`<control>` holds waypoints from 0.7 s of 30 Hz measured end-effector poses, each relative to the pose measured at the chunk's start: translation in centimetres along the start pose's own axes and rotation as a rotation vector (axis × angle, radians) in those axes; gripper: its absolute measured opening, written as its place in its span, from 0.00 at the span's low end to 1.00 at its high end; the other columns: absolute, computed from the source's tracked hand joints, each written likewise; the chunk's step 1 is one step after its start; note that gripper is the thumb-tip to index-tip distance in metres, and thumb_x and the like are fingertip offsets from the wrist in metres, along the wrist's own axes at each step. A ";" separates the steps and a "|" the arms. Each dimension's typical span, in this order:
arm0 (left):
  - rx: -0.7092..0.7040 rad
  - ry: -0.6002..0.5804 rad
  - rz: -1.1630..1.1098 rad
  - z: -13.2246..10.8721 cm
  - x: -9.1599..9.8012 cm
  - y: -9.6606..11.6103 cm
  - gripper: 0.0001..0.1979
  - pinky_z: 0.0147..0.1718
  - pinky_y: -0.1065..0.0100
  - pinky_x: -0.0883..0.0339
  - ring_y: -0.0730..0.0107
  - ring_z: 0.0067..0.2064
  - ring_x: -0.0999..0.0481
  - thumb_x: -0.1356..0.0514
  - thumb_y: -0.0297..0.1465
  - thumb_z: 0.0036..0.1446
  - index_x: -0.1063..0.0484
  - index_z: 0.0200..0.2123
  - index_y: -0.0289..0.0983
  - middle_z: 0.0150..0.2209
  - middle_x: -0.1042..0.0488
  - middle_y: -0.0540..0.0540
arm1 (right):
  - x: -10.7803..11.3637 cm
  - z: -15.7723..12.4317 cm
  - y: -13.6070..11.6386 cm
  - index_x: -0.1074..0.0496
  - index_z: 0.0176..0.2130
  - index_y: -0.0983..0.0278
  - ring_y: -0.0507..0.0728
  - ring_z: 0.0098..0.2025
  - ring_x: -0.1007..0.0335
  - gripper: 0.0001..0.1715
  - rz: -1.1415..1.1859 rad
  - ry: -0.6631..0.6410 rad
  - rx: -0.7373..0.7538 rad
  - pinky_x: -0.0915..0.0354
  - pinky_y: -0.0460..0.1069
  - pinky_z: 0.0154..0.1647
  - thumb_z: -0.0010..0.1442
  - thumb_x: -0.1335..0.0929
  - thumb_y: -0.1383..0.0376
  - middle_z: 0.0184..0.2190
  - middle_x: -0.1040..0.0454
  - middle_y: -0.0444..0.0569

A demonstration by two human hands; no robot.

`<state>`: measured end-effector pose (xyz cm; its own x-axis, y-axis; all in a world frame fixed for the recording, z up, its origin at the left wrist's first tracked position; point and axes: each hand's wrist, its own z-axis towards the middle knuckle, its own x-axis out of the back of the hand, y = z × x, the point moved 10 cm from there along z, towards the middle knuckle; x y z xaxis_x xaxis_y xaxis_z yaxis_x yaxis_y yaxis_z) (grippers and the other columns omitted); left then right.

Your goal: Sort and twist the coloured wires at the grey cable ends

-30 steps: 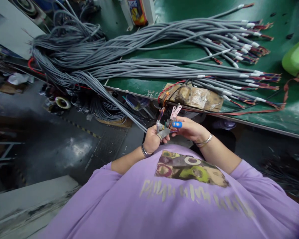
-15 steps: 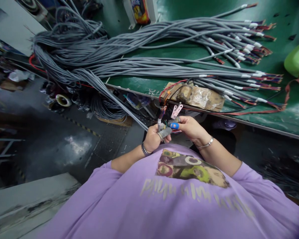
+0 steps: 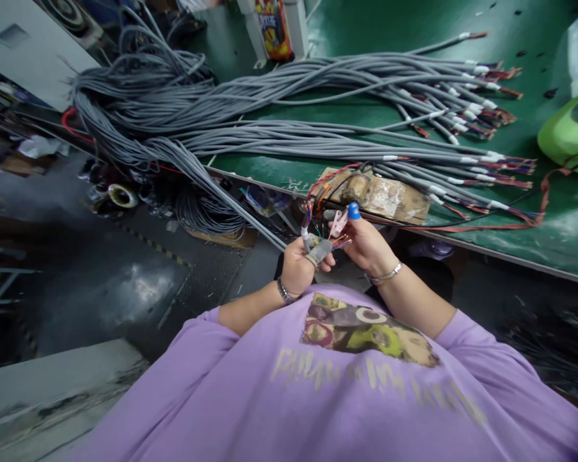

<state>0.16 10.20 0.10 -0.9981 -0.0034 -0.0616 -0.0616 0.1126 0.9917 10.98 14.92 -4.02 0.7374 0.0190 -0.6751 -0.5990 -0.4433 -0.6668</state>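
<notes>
My left hand is closed on a grey cable, with a grey cover on its thumb. Thin coloured wires fan out to the right from between its fingers. Beside them stands a grey cable end with a white band and bared wires at its top. My right hand, a blue cover on its thumb, is closed at a pale pink clothes peg at the bench edge. The peg partly hides its other fingers. Behind the peg lies a worn wooden block with tape on it.
Long grey cables lie in bundles across the green bench, their stripped ends at the right. A green plastic basket stands at the far right. Coiled cable lies below the bench. A colourful packet stands at the back.
My right hand has left the wires at my left hand and moved up to the clothes peg. The wire ends now show spread out. The view has shifted slightly.
</notes>
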 end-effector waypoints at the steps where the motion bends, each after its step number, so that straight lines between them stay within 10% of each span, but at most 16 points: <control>1: 0.000 0.001 0.006 0.1 -0.1 0.0 0.20 0.16 0.77 0.42 0.78 0.18 0.28 0.34 0.46 0.54 0.28 0.23 0.35 0.21 0.23 0.48 | -0.1 0.1 -0.1 0.26 0.30 0.64 0.51 0.24 0.32 0.33 0.004 0.004 0.025 0.33 0.46 0.26 0.52 0.29 0.37 0.24 0.26 0.45; 12: 0.044 -0.034 0.054 0.2 -0.3 -1.0 0.22 0.16 0.77 0.39 0.79 0.17 0.30 0.32 0.48 0.51 0.30 0.23 0.35 0.20 0.24 0.48 | 0.3 0.6 0.8 0.27 0.32 0.64 0.51 0.26 0.30 0.33 0.082 0.023 0.013 0.32 0.46 0.26 0.49 0.27 0.37 0.27 0.24 0.46; 21: 0.003 -0.098 0.113 -1.0 0.0 -0.6 0.22 0.20 0.75 0.32 0.76 0.20 0.27 0.31 0.48 0.49 0.29 0.24 0.35 0.20 0.24 0.48 | 0.4 -2.1 1.8 0.25 0.31 0.65 0.52 0.26 0.28 0.37 -0.221 -0.227 -0.268 0.28 0.48 0.27 0.36 0.22 0.37 0.26 0.24 0.46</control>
<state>0.20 9.11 -0.39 -0.9935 0.1065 0.0400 0.0517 0.1102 0.9926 10.90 12.24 -4.80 0.7339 0.3237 -0.5972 -0.3091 -0.6237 -0.7180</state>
